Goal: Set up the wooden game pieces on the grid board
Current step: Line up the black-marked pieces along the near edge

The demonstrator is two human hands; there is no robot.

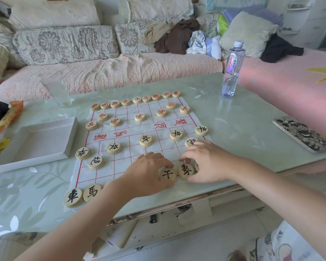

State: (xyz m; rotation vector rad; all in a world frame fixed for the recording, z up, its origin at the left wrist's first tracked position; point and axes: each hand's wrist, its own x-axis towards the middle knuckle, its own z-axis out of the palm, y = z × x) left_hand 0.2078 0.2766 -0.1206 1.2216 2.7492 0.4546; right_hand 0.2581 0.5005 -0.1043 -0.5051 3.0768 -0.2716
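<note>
- My left hand (149, 172) and right hand (205, 162) reach in from 7 and 4 o'clock and meet at the near edge of the grid board (158, 129).
- My left fingers curl over the top of a black-lettered disc (167, 174) with my thumb under its near rim, so I am pinching it. It sits at the tips of my fingers, at 3 o'clock from my knuckles.
- My right index finger and thumb pinch a second disc (185, 170), which lies just beside the first, at 9 o'clock from my palm.
- Both discs are round, so neither has a long axis. Their inked faces turn up towards me.
- A third disc (196, 166) peeks out under my right palm. I cannot tell whether I am touching it.
- The board is a thin white sheet with red lines. Its long axis runs from 6 towards 12 o'clock, and its near edge slants up to the right.
- The chariot disc (72, 197) and horse disc (92, 192) lie flat at the near left corner, at 8 o'clock from my left hand.
- The red-lettered row (135, 100) lines the far edge at 12 o'clock.
- On the table (243, 129), a white box lid (36, 144) lies at 9 o'clock from the board. A water bottle (232, 68) stands at 1 o'clock, and a phone (303, 134) lies at 3 o'clock.
</note>
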